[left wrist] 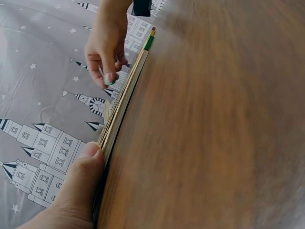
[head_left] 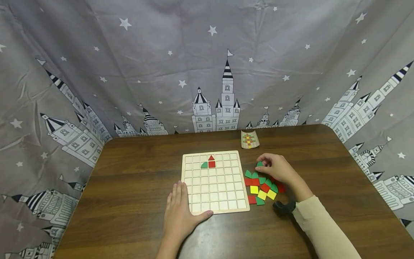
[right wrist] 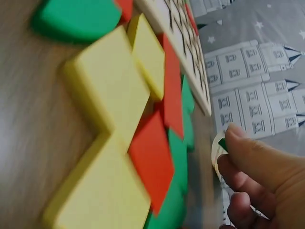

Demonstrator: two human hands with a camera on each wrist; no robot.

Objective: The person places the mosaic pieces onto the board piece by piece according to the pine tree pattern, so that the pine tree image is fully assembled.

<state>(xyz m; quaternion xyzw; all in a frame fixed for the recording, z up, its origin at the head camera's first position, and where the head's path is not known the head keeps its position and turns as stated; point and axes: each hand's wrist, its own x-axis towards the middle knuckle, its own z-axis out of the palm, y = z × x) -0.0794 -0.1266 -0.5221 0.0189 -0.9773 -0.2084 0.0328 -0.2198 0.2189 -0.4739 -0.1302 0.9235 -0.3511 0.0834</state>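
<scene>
Near the board's right side my right hand [head_left: 279, 169] pinches a green quarter-round tile [head_left: 260, 164] between thumb and fingertips. In the right wrist view only a small green edge of it shows by the thumb. My left hand [head_left: 179, 212] rests at the near left corner of the wooden grid board [head_left: 213, 187], its fingers straight along the left side and its thumb on the front edge. Toward the board's far side, a red triangle [head_left: 211, 158] sits above a red square [head_left: 211, 164], with a green quarter-round tile [head_left: 204, 165] to the square's left.
Loose tiles lie right of the board, among them a yellow square [head_left: 254, 189], a red square [head_left: 252, 199] and a green quarter-round [head_left: 260, 201]. A curled pattern card [head_left: 249, 139] stands at the table's [head_left: 136, 169] far edge. Behind hangs a grey castle-print curtain [head_left: 145, 72].
</scene>
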